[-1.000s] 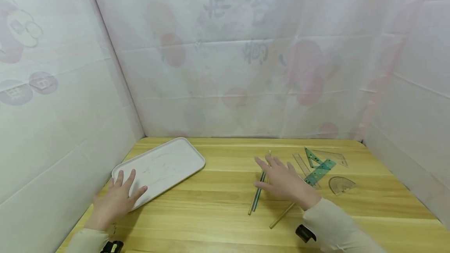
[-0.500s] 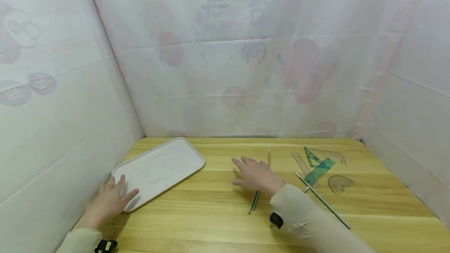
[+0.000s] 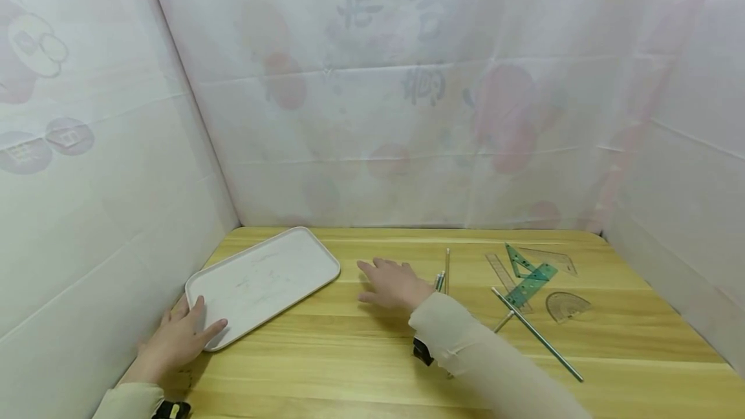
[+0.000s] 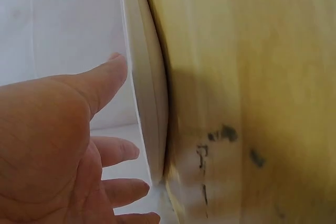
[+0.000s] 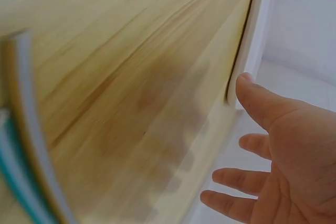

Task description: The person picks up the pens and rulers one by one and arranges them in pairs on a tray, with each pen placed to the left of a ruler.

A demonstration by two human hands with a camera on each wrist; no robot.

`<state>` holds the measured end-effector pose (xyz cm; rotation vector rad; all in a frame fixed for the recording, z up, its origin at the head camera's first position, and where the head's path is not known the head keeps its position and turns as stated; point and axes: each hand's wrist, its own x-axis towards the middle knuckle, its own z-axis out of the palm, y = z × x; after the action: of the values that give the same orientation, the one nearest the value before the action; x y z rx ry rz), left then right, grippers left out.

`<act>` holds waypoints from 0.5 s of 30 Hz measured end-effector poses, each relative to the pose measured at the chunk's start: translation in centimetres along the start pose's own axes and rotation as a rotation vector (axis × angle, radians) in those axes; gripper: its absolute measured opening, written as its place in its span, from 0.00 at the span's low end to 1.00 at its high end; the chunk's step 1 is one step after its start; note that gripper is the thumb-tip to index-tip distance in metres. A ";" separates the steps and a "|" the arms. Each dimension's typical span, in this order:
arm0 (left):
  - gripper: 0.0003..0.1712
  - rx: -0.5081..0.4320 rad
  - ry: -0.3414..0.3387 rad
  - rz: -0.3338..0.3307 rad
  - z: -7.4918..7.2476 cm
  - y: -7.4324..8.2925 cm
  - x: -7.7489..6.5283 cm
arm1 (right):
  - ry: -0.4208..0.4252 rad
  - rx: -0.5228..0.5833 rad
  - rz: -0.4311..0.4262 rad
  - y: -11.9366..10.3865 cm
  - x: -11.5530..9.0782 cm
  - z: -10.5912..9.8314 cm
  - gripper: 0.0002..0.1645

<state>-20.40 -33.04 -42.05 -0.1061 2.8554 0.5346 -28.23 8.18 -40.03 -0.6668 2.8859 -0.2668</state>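
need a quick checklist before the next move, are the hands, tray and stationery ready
1. Tray lying flat on the table: ok.
2. Left grip at the tray: ok, by its near left corner; firm contact, cannot tell.
3. Right grip free: ok, fingers spread, holding nothing.
4. Right grip touching the tray: not ok, table shows between them in the head view.
5. Pencils beside the right sleeve fully visible: not ok, the sleeve hides part of them in the head view.
6. Rulers apart: not ok, the green ruler overlaps the clear ruler.
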 end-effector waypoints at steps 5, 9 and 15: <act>0.65 0.006 -0.004 0.009 0.0 0.0 -0.3 | -0.003 -0.032 0.010 -0.9 1.0 0.1 0.45; 0.65 0.023 -0.012 0.007 0.1 -0.1 -0.4 | -0.013 -0.058 0.022 -1.4 1.8 0.4 0.46; 0.65 0.057 -0.011 0.018 0.4 -0.5 -0.2 | -0.026 -0.068 0.047 -1.7 2.8 1.0 0.46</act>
<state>-20.06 -33.33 -42.51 -0.0672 2.8608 0.4553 -29.85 5.31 -40.98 -0.6084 2.8929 -0.1536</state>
